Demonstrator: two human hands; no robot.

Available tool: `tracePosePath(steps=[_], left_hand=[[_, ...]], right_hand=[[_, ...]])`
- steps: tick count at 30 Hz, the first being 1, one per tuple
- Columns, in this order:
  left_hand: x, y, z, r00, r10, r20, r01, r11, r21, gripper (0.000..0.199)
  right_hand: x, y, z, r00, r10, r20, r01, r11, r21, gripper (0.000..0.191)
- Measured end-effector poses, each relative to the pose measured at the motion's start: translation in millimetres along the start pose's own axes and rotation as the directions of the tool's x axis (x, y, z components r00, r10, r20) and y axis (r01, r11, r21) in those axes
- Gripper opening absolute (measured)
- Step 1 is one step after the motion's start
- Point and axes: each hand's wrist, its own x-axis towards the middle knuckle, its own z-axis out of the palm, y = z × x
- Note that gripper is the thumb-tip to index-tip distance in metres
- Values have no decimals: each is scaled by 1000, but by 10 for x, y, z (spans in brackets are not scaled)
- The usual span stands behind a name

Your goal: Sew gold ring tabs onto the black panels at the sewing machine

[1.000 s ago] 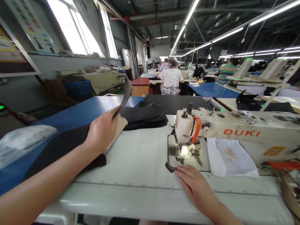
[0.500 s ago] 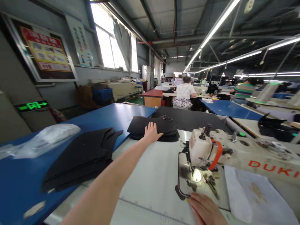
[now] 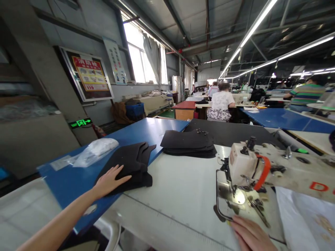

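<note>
My left hand [image 3: 111, 180] lies with spread fingers on the near side of a stack of dark fabric pieces [image 3: 131, 162], which overlaps the blue table and the white machine table. A second stack of dark pieces [image 3: 187, 144] sits farther back, with small metal bits on top. My right hand [image 3: 252, 232] rests at the front corner of the metal clamp frame [image 3: 222, 205] of a sewing machine [image 3: 243, 162]. Its fingers are pressed together, with a speck of yellow at the tips; whatever they hold is hidden. The machine's lamp lights the needle area.
A clear plastic bag [image 3: 96, 151] lies on the blue table [image 3: 167, 124] at left. White cloth [image 3: 300, 216] with beige scraps lies under the machine arm at right. A black-topped table [image 3: 225, 132] stands behind. A seated person [image 3: 220, 103] works farther ahead.
My left hand has moved from the far stack back and left onto the near stack. My right hand stays by the clamp frame. The view has turned left.
</note>
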Motion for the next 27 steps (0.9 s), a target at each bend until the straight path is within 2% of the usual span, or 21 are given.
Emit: tracePosePath(steps=[2, 4, 8, 10, 13, 14, 16, 18, 19, 20, 22, 24, 27], left_hand=[[-100, -89, 18, 997, 71, -24, -71, 997, -5, 67], [-173, -51, -27, 990, 129, -60, -127, 992, 25, 59], [-273, 249, -260, 974, 215, -71, -205, 971, 121, 43], [-370, 528, -355, 951, 307, -33, -297, 938, 180, 39], [-617, 1130, -367, 876, 483, 26, -474, 846, 244, 43], [-711, 1366, -337, 834, 548, 65, -548, 807, 221, 43], [-880, 1848, -248, 742, 653, 153, -668, 740, 75, 34], [-991, 2297, -148, 681, 700, 214, -676, 714, -182, 22], [-1022, 2493, -101, 661, 715, 229, -643, 696, -320, 17], [-1040, 2665, -57, 659, 714, 236, -596, 687, -415, 13], [-1053, 2921, 22, 651, 720, 241, -555, 667, -497, 9], [-1059, 3053, 96, 633, 730, 256, -533, 651, -540, 16], [-1075, 3032, 215, 630, 738, 241, -446, 598, -666, 29]], right_hand=[[21, -30, -19, 999, 24, -36, -24, 1000, 5, 24], [28, -58, -30, 997, 56, -59, -55, 998, 15, 25], [23, -113, -33, 992, 114, -57, -112, 993, 38, 26], [28, -146, -33, 985, 161, -59, -158, 986, 55, 27], [57, -203, -42, 972, 231, -46, -227, 971, 78, 28], [71, -220, -47, 968, 249, -40, -245, 966, 85, 29], [97, -249, -55, 959, 283, -21, -279, 955, 102, 30], [115, -265, -58, 952, 307, -12, -304, 945, 125, 30], [120, -269, -58, 949, 315, -13, -310, 941, 136, 30], [123, -271, -59, 947, 321, -17, -315, 938, 145, 30], [130, -272, -69, 943, 331, -19, -324, 933, 160, 29], [143, -276, -93, 936, 351, -1, -346, 922, 173, 28], [172, -292, -140, 922, 386, 34, -386, 904, 182, 26]])
